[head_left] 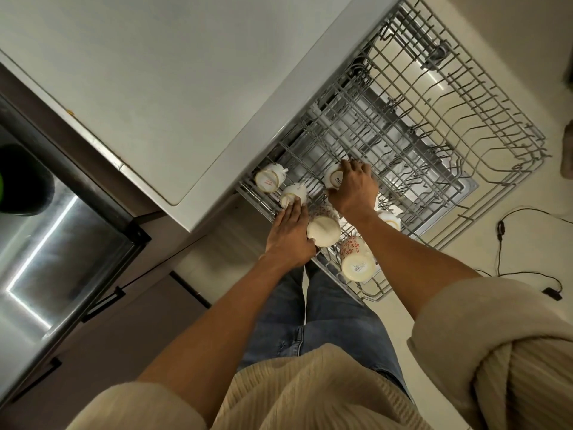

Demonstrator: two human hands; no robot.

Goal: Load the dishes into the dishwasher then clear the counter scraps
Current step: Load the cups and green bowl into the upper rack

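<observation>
No lettering reads clearly: the cup (334, 178) under the right hand (353, 189) bears blurred dark print, and the floral mug (356, 259) near it carries an illegible barcode sticker.

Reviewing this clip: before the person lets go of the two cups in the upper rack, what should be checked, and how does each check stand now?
1. Left hand on a small white cup: fingers touch it, grip cannot tell.
2. Right hand curled over another cup: ok.
3. Cups upside down: the gold-rimmed cup and the red-patterned mug show their bases: ok.
4. Free space in the upper rack: ok.
5. Lower rack pulled out, nothing visible in it: ok.
6. Counter scraps: none visible, rest out of view, cannot tell.
</observation>
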